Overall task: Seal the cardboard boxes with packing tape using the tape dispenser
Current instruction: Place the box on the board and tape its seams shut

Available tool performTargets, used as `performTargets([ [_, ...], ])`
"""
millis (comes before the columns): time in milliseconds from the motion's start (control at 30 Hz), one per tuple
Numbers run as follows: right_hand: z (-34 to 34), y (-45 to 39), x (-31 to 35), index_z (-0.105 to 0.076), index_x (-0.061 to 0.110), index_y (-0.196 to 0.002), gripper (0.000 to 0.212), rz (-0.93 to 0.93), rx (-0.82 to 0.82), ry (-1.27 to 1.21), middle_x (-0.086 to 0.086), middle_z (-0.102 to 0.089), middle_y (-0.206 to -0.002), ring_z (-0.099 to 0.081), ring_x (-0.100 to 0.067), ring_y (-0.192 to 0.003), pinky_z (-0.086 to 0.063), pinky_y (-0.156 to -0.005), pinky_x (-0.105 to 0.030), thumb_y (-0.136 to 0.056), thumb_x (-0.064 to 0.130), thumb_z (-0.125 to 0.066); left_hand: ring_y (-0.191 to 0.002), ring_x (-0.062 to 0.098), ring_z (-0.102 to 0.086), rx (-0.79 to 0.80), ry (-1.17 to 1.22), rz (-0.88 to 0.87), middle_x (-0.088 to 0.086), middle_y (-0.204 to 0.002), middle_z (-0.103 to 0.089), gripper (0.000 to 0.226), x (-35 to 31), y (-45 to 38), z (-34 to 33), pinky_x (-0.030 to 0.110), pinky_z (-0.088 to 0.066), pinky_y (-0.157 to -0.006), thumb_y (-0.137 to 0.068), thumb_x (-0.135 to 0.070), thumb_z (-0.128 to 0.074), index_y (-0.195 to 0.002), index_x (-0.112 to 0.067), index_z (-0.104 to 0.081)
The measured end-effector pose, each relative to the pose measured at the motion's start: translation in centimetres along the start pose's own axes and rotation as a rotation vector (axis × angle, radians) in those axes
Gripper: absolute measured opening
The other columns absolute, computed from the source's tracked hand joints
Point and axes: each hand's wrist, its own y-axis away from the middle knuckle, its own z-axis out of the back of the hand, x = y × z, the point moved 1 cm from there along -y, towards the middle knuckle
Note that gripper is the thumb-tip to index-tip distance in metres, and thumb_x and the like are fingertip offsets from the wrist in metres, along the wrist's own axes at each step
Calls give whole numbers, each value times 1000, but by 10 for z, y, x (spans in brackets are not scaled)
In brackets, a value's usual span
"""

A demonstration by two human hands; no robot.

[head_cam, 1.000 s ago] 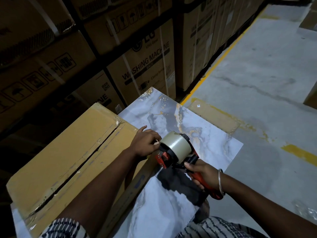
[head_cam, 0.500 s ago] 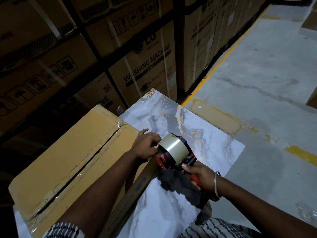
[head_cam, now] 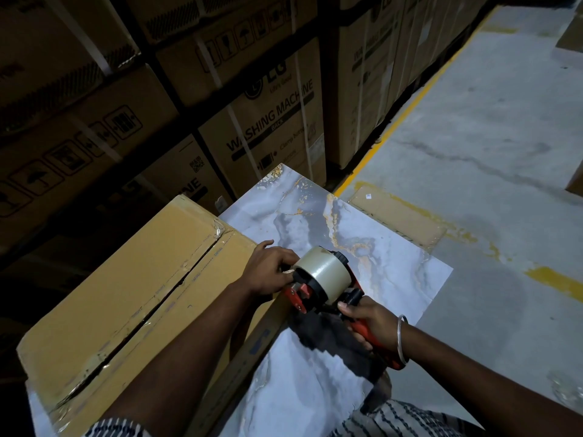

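Observation:
A tan cardboard box lies on a marble-patterned table, its top flaps meeting along a partly taped centre seam. A red and black tape dispenser with a roll of clear tape sits at the box's right edge. My right hand grips its red handle. My left hand rests at the box's right edge, fingers curled and pinching at the tape end by the roll's front.
Stacked washing-machine cartons fill the racks behind and to the left. A flat piece of cardboard lies on the grey concrete floor beside a yellow line. Open floor extends to the right.
The dispenser and both hands stay at the box's right edge; the view has shifted slightly. My left fingers have closed in nearer the roll.

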Motion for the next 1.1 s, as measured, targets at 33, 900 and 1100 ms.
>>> performTargets([
  [33,0,0,0,-47,4,-48,63,5,1,-2,-9,-40,-42,-31,-21,-33,-25,-43,-28,-91,49,-61,-90,4,-60,0,4,-3,-14,-95,-70,52,-1,0,1,32,-17,-109,-76,-64,-42,-93,-27,-75],
  [900,11,30,13,-42,-1,-53,70,-24,-40,83,-9,-37,-43,-30,-20,-33,-25,-42,-26,-81,58,-69,-94,8,-52,110,-122,75,-8,-82,-62,44,-17,1,10,38,-12,-115,-80,-49,-37,-100,-25,-68],
  [1100,7,25,2,-39,-12,-58,84,-11,-73,136,-13,-37,-50,-30,-23,-38,-30,-42,-26,-72,64,-71,-109,10,-49,140,-152,118,-14,-89,-60,38,-21,1,9,39,-9,-117,-79,-46,-33,-99,-32,-63],
])
